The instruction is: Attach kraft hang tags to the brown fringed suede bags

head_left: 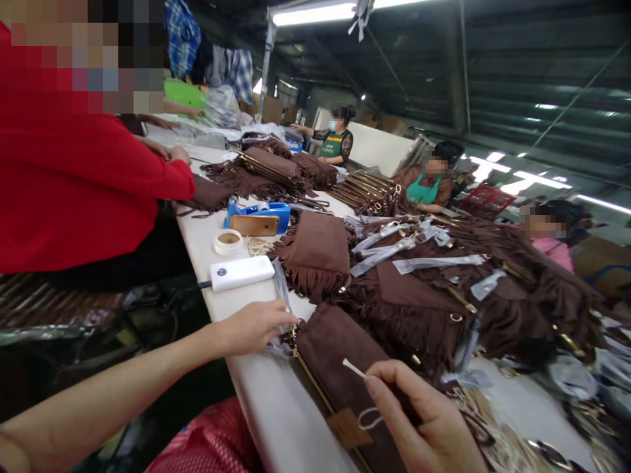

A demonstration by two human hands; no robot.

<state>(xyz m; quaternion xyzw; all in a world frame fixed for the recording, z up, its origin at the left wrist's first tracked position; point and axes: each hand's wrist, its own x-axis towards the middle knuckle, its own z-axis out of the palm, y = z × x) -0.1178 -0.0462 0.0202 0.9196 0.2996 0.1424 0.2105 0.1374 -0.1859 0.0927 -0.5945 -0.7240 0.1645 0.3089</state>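
A brown bag (340, 341) with a gold zipper lies at the table's front edge. Above its lower part, my right hand (419, 414) pinches a white string (353, 368) between thumb and finger; a loop of white string hangs beside a brown tag (349, 428) on the bag. My left hand (259, 328) is at the bag's upper left corner, fingers closed by the metal clasp (294, 334) and some clear plastic. Exactly what the left fingertips hold is too small to tell.
A white power bank (242, 272), tape roll (228, 242), phone (254, 226) and blue tape dispenser (280, 211) stand farther up the table. Fringed brown bags (414, 302) are heaped to the right. A person in red (89, 184) is at the left; several others work across the table.
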